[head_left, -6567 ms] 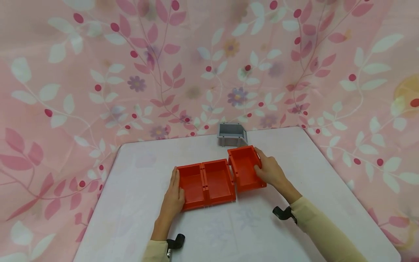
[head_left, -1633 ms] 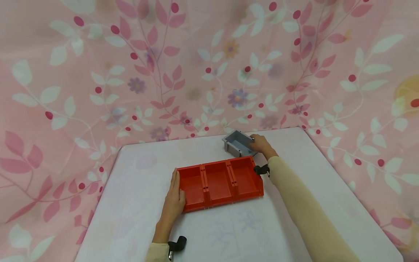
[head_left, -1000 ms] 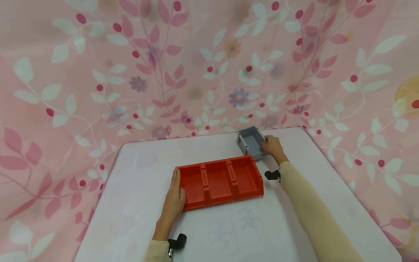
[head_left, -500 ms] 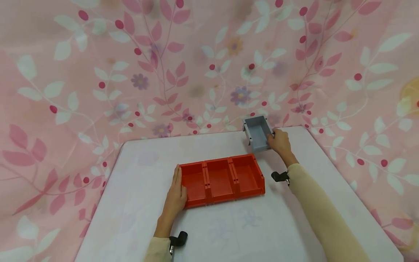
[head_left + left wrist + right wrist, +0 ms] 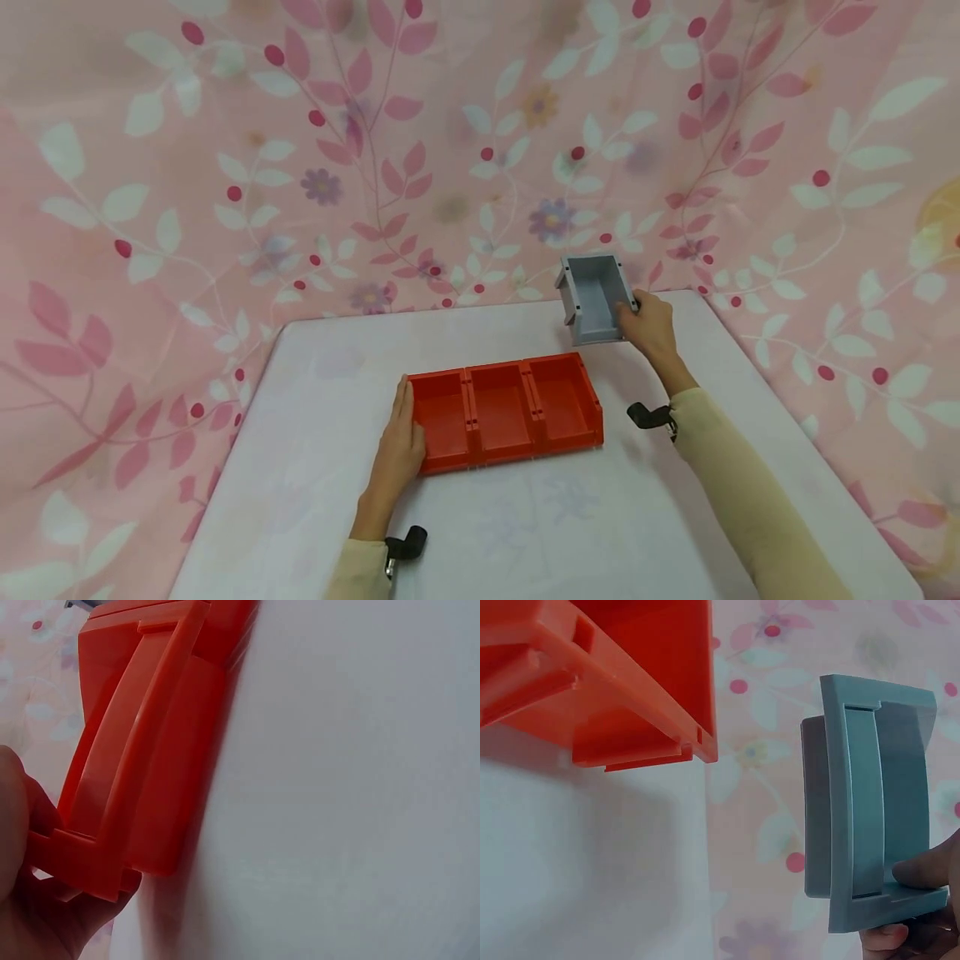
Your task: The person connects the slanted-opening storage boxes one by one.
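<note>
Three red storage bins stand side by side in a joined row: a left bin [image 5: 442,423], a middle bin [image 5: 501,414] and a right bin [image 5: 561,406]. My left hand [image 5: 399,450] grips the outer side wall of the left bin, thumb at its inner edge; the left wrist view shows this wall [image 5: 112,772] close up. Behind the right bin, my right hand [image 5: 651,329] holds up a grey bin [image 5: 596,302] by its right wall, thumb inside and fingers outside. The grey bin [image 5: 866,802] looks hollow in the right wrist view, apart from the red row.
A white-covered table [image 5: 337,354] lies under the bins, its rear edge near a pink floral cloth [image 5: 442,133]. A black wrist camera [image 5: 651,415] sits on the right cuff and another black camera [image 5: 407,543] on the left.
The third red bin, tilted in my right hand at first, now sits in the row. My right hand has since taken the grey bin, turned it and raised it rightward. My left hand stays put.
</note>
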Demonstrator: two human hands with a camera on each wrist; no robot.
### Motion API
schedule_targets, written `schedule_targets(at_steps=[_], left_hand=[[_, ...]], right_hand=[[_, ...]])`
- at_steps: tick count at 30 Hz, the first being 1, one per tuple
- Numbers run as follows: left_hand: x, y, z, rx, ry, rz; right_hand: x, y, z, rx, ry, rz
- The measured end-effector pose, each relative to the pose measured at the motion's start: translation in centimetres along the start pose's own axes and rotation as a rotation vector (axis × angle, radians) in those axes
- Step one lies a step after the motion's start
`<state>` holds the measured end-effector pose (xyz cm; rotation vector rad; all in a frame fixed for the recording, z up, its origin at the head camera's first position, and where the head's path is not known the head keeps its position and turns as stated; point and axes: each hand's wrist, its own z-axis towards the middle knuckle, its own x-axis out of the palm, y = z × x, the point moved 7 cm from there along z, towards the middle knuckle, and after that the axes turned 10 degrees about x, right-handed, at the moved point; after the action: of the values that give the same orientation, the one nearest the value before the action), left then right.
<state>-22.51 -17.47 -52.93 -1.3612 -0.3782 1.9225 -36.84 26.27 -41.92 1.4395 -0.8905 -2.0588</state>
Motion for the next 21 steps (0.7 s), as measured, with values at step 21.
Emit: schedule_targets(at_steps=[21], left_hand=[[-0.9, 2.0, 0.8, -0.027, -0.009, 0.043]], right_hand=[[-2.2, -1.7, -4.6, -0.040, 0.023, -0.044]])
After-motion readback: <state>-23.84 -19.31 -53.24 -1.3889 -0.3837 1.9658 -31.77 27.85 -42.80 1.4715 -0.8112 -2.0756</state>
